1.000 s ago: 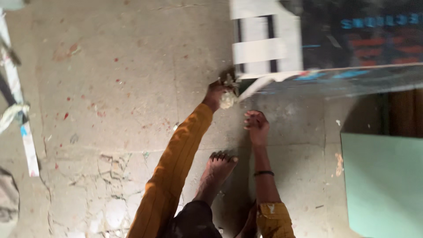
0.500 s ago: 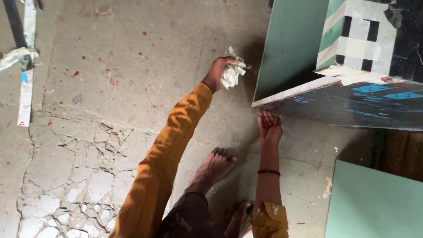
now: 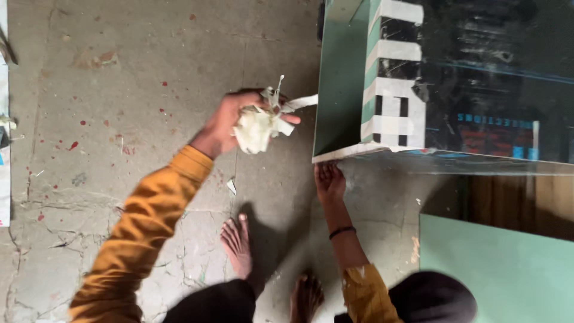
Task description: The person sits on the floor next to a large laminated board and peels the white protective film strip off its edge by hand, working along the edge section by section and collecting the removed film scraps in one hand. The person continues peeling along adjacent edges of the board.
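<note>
At the far left edge I see a pale strip (image 3: 5, 149) on the cracked concrete floor (image 3: 119, 72), cut off by the frame, so I cannot tell what it is. My left hand (image 3: 230, 119), in an orange sleeve (image 3: 149, 221), is closed around a wad of crumpled tape (image 3: 257, 127) held above the floor, with loose ends sticking out toward the board. Below it, two bare feet (image 3: 238, 245) stand on the concrete. My right hand (image 3: 329, 182) reaches under the lower corner of a tilted green-edged board (image 3: 342, 78); its fingers are flat against the underside, holding nothing that I can see. The board's dark face is blurred. A second green sheet (image 3: 496, 269) lies at lower right, partly cut off.
</note>
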